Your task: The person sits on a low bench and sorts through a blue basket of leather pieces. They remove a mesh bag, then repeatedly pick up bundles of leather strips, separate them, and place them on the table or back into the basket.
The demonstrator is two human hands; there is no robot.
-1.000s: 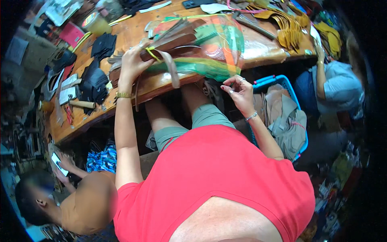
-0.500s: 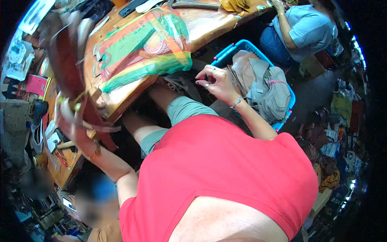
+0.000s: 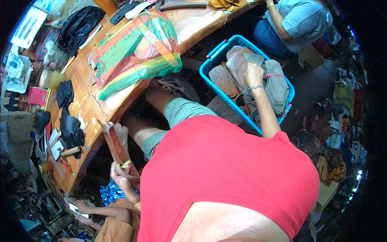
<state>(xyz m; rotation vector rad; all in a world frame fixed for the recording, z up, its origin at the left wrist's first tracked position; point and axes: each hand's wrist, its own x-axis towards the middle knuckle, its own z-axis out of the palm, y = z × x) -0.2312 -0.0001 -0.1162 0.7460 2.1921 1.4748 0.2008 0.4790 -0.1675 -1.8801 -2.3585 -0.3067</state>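
Work shifts from bench (image 3: 82, 105) to basket (image 3: 226, 101): left hand (image 3: 121, 177) clutching brown strips (image 3: 117, 147), right hand (image 3: 254, 75), fingers curled, now at grey pieces (image 3: 279, 89), its grip unclear.

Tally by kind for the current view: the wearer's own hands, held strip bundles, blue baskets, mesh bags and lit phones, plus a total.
Own hands: 2 (left hand, right hand)
Held strip bundle: 1
Blue basket: 1
Mesh bag: 1
Lit phone: 1
Total: 6
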